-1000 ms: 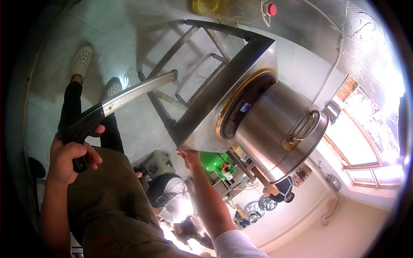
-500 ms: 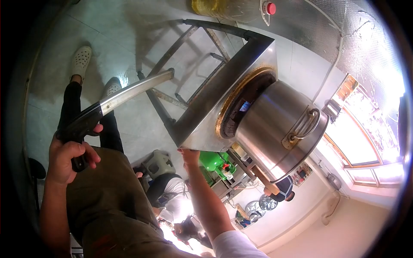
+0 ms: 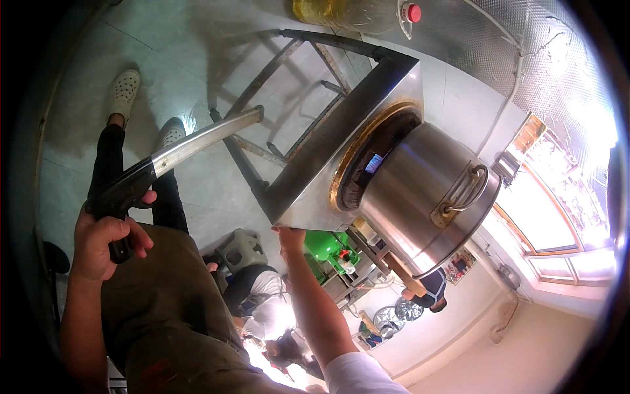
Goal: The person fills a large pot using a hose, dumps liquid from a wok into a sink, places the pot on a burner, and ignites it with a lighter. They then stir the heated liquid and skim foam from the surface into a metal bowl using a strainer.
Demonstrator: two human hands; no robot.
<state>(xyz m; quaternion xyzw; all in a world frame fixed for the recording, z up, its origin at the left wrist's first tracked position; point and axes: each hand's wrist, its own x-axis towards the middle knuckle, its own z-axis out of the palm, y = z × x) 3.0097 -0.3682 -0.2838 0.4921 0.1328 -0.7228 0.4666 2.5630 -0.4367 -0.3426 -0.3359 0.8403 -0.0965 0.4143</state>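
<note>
My left hand [image 3: 102, 246] is wrapped round the pistol-shaped black grip of a tool [image 3: 131, 187] with a long, flat metal bar. The bar slants up and right across the view of the floor. At the near corner of a steel stove [image 3: 321, 154], my right hand [image 3: 290, 238] touches the edge, its fingers mostly hidden. A large lidded steel pot [image 3: 423, 197] with a loop handle stands on the stove's round burner [image 3: 351, 187], and a bluish-white glow [image 3: 374, 163] shows beside its base.
A yellow-liquid bottle [image 3: 348, 14] with a red cap lies in view above the stove frame. Near my right forearm are a green gas cylinder [image 3: 321, 246] and a grey-green jerrycan [image 3: 241, 251]. One person [image 3: 268, 305] is low behind; another [image 3: 434, 289] is beyond the pot.
My right hand's fingers have gone from the corner's outer edge to out of sight behind it. The bar's tip has shifted slightly left. The glow by the burner looks larger and brighter.
</note>
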